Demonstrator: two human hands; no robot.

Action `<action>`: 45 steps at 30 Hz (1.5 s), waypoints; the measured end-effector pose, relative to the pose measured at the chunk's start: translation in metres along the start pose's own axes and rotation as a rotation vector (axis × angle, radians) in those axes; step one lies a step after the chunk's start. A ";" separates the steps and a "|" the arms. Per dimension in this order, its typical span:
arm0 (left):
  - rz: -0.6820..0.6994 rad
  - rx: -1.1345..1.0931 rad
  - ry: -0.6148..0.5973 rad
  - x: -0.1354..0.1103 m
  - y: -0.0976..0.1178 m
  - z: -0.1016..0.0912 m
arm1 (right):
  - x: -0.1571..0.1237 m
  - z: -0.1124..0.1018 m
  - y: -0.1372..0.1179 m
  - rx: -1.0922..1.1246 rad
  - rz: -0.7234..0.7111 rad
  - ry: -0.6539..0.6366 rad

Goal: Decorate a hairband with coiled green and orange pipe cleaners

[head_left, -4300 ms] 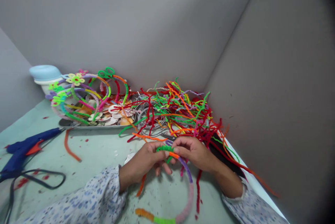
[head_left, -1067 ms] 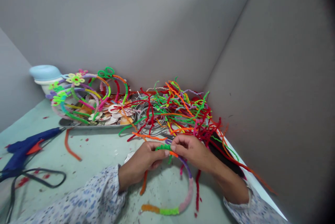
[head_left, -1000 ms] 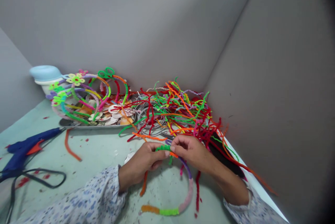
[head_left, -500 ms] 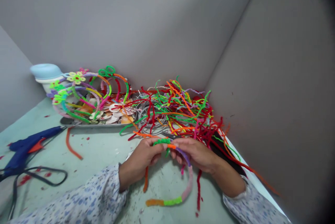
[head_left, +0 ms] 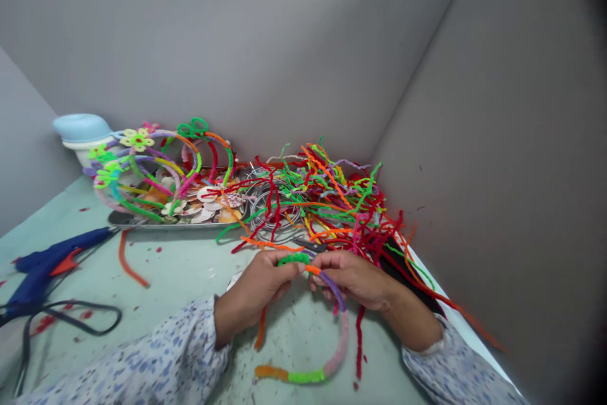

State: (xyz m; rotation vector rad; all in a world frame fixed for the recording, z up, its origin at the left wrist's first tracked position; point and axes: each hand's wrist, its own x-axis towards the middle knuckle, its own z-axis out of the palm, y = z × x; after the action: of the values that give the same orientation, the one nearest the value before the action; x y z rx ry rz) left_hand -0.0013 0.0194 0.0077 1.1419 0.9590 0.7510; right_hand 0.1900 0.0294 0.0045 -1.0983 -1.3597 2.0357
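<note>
My left hand point(head_left: 258, 285) and my right hand point(head_left: 355, 278) meet over the table and both pinch the top of a curved headband point(head_left: 339, 335) wrapped in fuzzy wire. The band runs green and orange at the fingertips, then purple, pink, green and orange as it curves down toward me. A loose orange end point(head_left: 260, 335) hangs below my left hand. Both hands have their fingers closed on the band.
A heap of loose coloured fuzzy wires point(head_left: 327, 196) lies just behind my hands in the corner. A metal tray point(head_left: 156, 222) holds finished headbands point(head_left: 152, 165) and paper flowers. A blue glue gun point(head_left: 47, 263) with black cord lies at left. A pale blue lidded pot point(head_left: 80, 130) stands far left.
The hands have stayed together on the band's top, shifting slightly up. The band's lower end has swung a little and the fingers have re-gripped the green and orange part.
</note>
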 end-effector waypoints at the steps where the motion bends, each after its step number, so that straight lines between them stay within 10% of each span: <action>1: -0.001 0.019 0.001 0.000 -0.001 -0.001 | -0.001 -0.001 -0.002 -0.022 0.001 0.005; 22: -0.005 0.252 0.018 0.003 -0.003 -0.003 | -0.010 0.007 -0.021 -0.439 -0.196 0.289; 34: -0.007 0.222 0.016 0.000 0.003 -0.001 | -0.025 0.010 -0.031 -1.211 -0.354 0.348; 45: 0.007 0.213 0.023 0.001 0.000 -0.002 | -0.026 0.025 -0.035 -1.045 -0.304 0.460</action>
State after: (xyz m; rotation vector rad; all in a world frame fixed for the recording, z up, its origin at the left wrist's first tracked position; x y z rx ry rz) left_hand -0.0022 0.0212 0.0068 1.3245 1.0735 0.6802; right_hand 0.1827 0.0105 0.0505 -1.4845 -2.1791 0.7011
